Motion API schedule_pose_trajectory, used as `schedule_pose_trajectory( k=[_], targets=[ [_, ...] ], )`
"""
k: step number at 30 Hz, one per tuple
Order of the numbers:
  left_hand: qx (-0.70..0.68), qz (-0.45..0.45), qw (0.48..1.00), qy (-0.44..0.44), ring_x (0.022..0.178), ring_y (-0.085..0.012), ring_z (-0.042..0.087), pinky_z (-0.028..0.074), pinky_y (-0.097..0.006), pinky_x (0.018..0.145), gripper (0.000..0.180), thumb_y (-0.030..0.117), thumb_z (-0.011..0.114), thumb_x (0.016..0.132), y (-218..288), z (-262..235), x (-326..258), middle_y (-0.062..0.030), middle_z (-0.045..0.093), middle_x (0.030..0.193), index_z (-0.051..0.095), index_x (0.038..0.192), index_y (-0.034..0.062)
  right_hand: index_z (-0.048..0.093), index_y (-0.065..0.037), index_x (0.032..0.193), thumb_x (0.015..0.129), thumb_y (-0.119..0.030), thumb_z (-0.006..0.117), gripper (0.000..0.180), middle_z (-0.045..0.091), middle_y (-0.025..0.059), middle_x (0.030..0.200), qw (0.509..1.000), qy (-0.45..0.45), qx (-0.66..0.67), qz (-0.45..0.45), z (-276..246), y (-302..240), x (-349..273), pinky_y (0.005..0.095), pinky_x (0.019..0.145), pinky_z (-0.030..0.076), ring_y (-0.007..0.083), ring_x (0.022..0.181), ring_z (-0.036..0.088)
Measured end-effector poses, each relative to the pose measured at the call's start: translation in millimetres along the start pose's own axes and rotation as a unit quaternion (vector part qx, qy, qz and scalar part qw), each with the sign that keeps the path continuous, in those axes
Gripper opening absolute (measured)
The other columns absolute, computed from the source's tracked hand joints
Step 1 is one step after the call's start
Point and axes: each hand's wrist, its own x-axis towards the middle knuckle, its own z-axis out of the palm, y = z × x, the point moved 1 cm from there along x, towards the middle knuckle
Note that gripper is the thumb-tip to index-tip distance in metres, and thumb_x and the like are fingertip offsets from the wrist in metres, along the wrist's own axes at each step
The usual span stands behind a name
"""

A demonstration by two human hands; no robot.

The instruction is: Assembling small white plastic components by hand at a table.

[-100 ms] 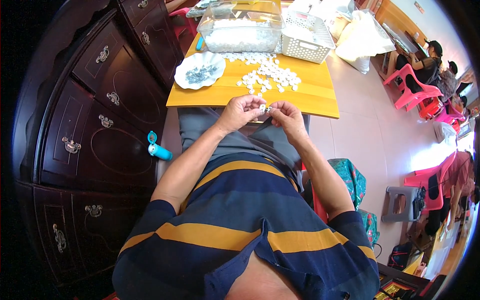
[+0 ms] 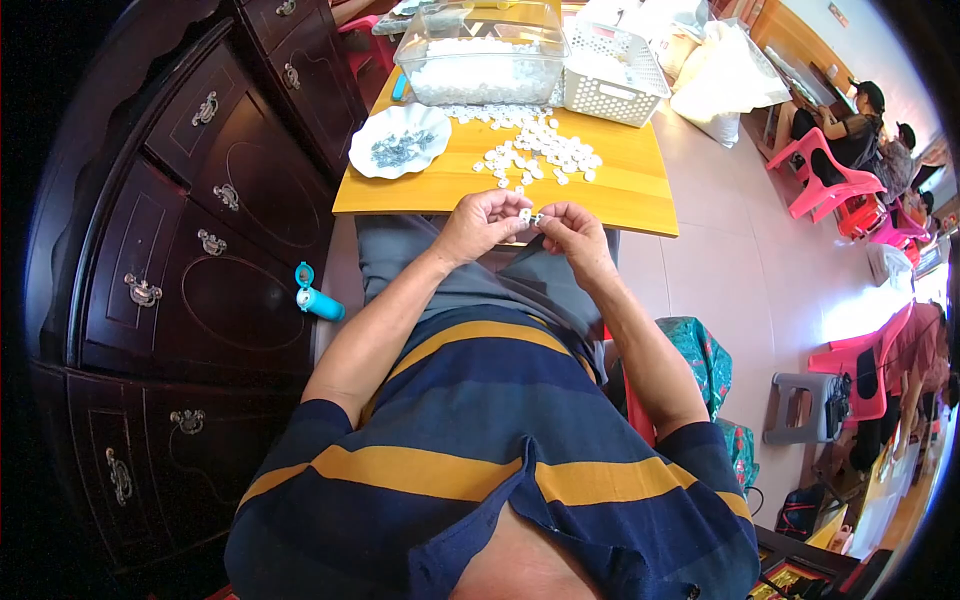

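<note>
My left hand (image 2: pixel 476 230) pinches a small white plastic piece (image 2: pixel 525 214) between thumb and fingertips, just in front of the table's near edge. Close against it, the thumb and forefinger of my right hand (image 2: pixel 577 236) are closed on a tiny dark metallic-looking part (image 2: pixel 538 219). The two small parts meet or nearly touch; the fingertips hide the exact contact. Beyond my hands, a loose pile of similar white pieces (image 2: pixel 540 155) is spread over the yellow wooden table (image 2: pixel 630 190). To its left, a white scalloped dish (image 2: pixel 432 160) contains many small grey metallic-looking bits (image 2: pixel 393 150).
At the table's back stand a clear plastic bin (image 2: pixel 480 85) full of white pieces and a white perforated basket (image 2: pixel 615 95). Dark wooden drawers (image 2: pixel 200 230) line the left side, with a turquoise bottle (image 2: pixel 320 303) beside them. Pink chairs (image 2: pixel 825 170) and other people are at right.
</note>
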Motion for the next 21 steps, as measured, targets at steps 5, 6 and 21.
schedule_pose_trajectory(
  k=[5,6,21],
  targets=[
    [-0.009,-0.001,1.000,-0.002,0.082,-0.0048,0.063,0.055,-0.021,0.069,0.022,0.003,0.065,0.094,0.5,0.3,0.1,-0.0017,0.069,0.097,0.064,0.115,-0.0004,0.066,-0.008,0.098,0.093,-0.013,0.066,0.007,0.068,-0.0017,0.082,1.000,-0.005,0.010,0.008,-2.1,1.5,1.2,0.0180,0.058,0.043,0.0037,0.064,0.055],
    [-0.017,-0.007,1.000,-0.002,0.082,-0.0049,0.064,0.055,-0.021,0.069,0.022,0.003,0.064,0.094,0.6,0.2,-0.2,-0.0017,0.069,0.097,0.064,0.115,-0.0002,0.066,-0.008,0.098,0.093,-0.013,0.066,0.007,0.068,-0.0017,0.082,1.000,-0.008,0.019,0.017,-2.1,2.0,1.3,0.0179,0.058,0.043,0.0036,0.064,0.055],
    [-0.046,-0.018,0.999,-0.012,0.086,-0.0062,0.065,0.055,-0.021,0.071,0.023,0.004,0.064,0.094,0.4,-0.5,-1.0,-0.0024,0.070,0.099,0.064,0.117,0.0005,0.066,-0.009,0.098,0.094,-0.013,0.066,0.006,0.068,-0.0016,0.083,0.998,-0.022,0.044,0.045,-3.8,2.8,2.3,0.0177,0.058,0.045,0.0036,0.064,0.055]
  ],
)
